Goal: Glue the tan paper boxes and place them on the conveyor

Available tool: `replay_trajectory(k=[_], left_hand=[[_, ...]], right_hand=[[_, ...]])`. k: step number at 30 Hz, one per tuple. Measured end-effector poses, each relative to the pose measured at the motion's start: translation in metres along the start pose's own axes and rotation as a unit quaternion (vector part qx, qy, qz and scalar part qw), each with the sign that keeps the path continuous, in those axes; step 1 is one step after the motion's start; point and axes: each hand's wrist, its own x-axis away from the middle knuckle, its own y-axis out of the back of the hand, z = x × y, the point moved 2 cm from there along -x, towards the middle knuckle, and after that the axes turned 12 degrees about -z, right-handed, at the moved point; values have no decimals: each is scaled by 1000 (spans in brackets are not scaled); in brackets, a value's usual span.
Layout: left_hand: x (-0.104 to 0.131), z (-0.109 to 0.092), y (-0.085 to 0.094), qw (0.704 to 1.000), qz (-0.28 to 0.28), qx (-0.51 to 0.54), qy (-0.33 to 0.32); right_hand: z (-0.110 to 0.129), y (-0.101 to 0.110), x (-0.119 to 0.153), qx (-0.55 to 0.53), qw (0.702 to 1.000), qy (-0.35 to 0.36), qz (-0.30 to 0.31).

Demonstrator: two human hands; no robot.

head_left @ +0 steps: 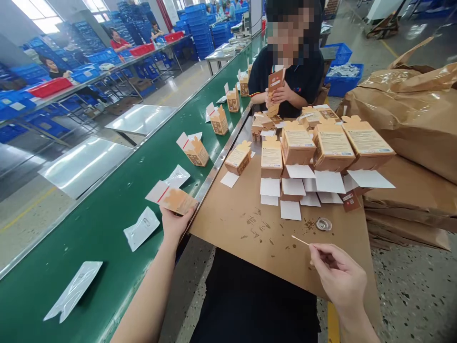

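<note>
My left hand (174, 221) is closed around a small tan carton (178, 200) over the near edge of the green conveyor belt (117, 205). The carton's white flap with a red strip points left. Between thumb and forefinger, my right hand (337, 269) pinches a thin cotton swab (300, 240) above the cardboard-covered table (228, 214). Just beyond the swab lies a small clear round dish (323, 224), with dark specks and stains beside it. Silvery white pouches (142, 228) lie on the belt near my left hand.
Stacked cartons (333, 143) with white flaps stand at the table's back right; a single carton (238, 158) lies left of them. More open cartons (197, 151) line the belt. Across the table a person (287, 81) holds a brown carton. Large brown bags (410, 124) fill the right side.
</note>
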Motion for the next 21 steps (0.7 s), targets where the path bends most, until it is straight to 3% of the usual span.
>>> replay_trajectory(k=[3,8,12,15,17,18,21], left_hand=[[-21,10,-1,1000,-14,17,16],[-42,3,-18,999,-11,46,-15],[-21,6,-15,996,-15,82,-21],[15,7,-9,979,-120,132,-99],[31,-8,-17,954,-159,189,-173],[33,-23,-27,943,-146,217,-204],[15,-95,-82,946,-16,246,-212]], right_hand=[[3,0,-2,-3,1000,-11,-15],[3,2,-8,8,1000,7,-29],[3,28,-8,32,998,9,-60],[6,54,-4,62,992,-25,-111],[7,66,-3,81,986,-46,-136],[6,70,-4,86,985,-51,-143],[-4,69,-14,97,984,-35,-148]])
